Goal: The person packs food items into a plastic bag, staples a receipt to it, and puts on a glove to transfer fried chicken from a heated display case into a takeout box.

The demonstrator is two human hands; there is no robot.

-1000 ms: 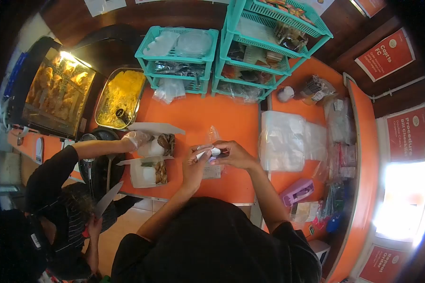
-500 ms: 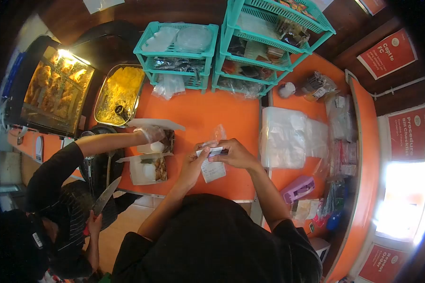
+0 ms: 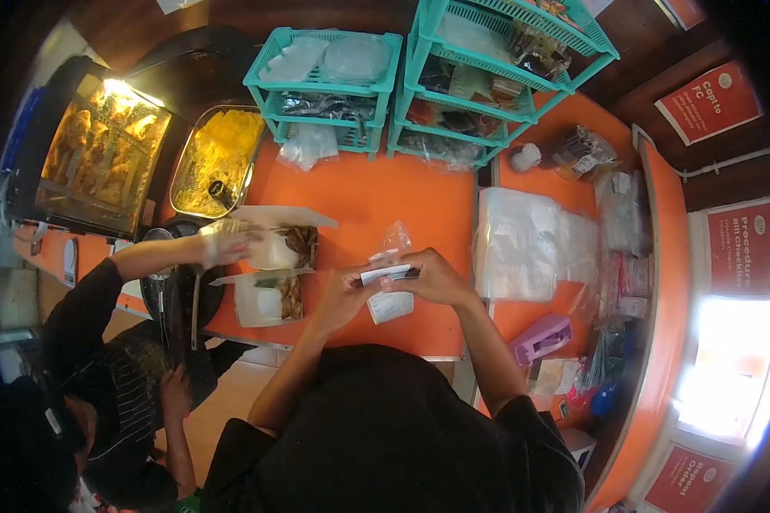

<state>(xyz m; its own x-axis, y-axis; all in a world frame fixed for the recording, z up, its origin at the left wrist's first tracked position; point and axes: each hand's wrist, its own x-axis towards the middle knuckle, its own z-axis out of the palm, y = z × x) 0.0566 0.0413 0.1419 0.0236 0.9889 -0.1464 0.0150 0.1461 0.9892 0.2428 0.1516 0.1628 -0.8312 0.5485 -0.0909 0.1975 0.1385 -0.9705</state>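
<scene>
Over the orange counter [image 3: 342, 184], my left hand [image 3: 342, 295] and my right hand [image 3: 432, 278] meet at a small white paper [image 3: 387, 274], with fingers pressed on it from both sides. A dark strip shows beside the paper, at the fingers of my right hand; what it is I cannot make out. Just below hangs or lies a printed receipt [image 3: 391, 308]. Beyond my fingertips is a small clear plastic bag [image 3: 395, 237]. Left of my hands are two opened food boxes [image 3: 269, 248] with rice and brown food.
At the left a co-worker's gloved hand [image 3: 227, 242] is near the boxes. A yellow food tray [image 3: 218, 162] and a lit glass case [image 3: 103, 158] stand behind. Teal racks [image 3: 325, 90] are at the back. Plastic bags [image 3: 518, 248] and a purple tape dispenser [image 3: 541, 339] lie right.
The paper between my hands has turned flatter, and the receipt below shows more than a second ago. The co-worker's gloved hand has moved left off the boxes, and their knife hand has moved.
</scene>
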